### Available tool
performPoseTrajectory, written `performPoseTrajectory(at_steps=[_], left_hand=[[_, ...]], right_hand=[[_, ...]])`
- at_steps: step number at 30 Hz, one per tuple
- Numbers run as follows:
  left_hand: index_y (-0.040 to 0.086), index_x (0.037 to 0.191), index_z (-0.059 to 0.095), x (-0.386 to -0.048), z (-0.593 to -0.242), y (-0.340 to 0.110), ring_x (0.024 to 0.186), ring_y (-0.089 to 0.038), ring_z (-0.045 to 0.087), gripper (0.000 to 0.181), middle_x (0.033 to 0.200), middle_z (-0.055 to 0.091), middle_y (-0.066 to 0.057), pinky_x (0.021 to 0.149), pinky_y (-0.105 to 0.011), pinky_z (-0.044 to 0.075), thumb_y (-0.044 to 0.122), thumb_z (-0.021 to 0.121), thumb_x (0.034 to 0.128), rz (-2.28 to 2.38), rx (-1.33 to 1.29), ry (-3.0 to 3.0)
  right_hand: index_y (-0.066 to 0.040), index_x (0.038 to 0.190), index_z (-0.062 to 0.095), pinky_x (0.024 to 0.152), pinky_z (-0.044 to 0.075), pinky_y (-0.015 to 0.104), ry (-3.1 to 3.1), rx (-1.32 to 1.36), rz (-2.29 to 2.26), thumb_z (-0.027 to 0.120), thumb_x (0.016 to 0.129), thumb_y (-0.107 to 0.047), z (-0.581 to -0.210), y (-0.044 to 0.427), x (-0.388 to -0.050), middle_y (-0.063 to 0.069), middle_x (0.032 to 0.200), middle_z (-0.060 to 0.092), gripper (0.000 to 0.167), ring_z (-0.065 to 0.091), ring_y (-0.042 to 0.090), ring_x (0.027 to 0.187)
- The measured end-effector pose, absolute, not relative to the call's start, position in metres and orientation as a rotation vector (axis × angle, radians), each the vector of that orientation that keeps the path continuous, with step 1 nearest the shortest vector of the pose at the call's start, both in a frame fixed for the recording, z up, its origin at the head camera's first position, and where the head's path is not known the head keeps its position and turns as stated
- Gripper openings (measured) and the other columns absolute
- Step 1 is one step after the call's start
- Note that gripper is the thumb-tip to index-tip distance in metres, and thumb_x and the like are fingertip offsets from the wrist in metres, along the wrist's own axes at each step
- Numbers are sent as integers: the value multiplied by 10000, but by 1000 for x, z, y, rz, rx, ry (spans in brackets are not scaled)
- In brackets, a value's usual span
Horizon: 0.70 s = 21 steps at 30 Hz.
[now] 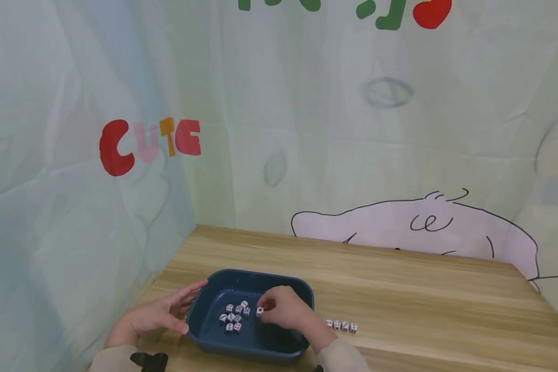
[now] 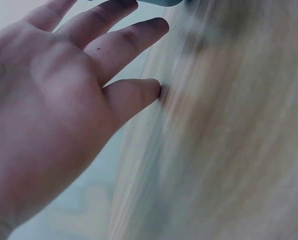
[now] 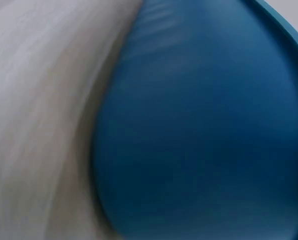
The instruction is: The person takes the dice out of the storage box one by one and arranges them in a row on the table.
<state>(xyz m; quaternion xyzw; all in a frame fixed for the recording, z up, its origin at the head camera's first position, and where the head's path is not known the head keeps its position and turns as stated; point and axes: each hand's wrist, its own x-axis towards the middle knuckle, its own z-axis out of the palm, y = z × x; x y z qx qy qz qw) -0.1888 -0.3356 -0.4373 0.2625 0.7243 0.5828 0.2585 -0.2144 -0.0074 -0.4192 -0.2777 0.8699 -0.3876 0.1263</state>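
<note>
Fingers, right hand (image 1: 285, 309): thumb and fingertips pinch one die.
Pinched die (image 1: 260, 311): over or on the tray's floor, which of the two cannot be told; a red pip shows on it, and it is just right of the loose dice.
Fingers, left hand (image 1: 160, 311): straight and spread, at the tray's left side, thumb nearer and fingertips farther.
Tray (image 1: 256, 283): dark blue, rounded corners, between the hands on the near part of the table; its blue side, blurred, fills much of the right wrist view.
Loose dice (image 1: 231, 316): white, clustered in the left half of the tray, some touching.
Row of dice (image 1: 345, 326): on the table right of the tray, its left end partly hidden by the right arm.
Table (image 1: 423, 294): wood-grained.
Left cloth (image 1: 74, 217): pale, lettered CUTE.
Far cloth (image 1: 321, 155): pale green, an outlined figure (image 1: 381, 222) low on it.
Sleeves (image 1: 344, 356): pale.
</note>
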Motion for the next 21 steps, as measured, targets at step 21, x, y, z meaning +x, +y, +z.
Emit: performPoseTrajectory(at_steps=[21], left_hand=[[115,1556,37,-188,-437,-336,1383,-514,195,957,1539,90,-350,1008,-240,327,146,699,866,1584,710,1961]], right_hand=[[-6,982,709,652,486,231,2641,-890,-1271,680,845,-55,-383,78,-206,16,877,654,149,573,111,757]])
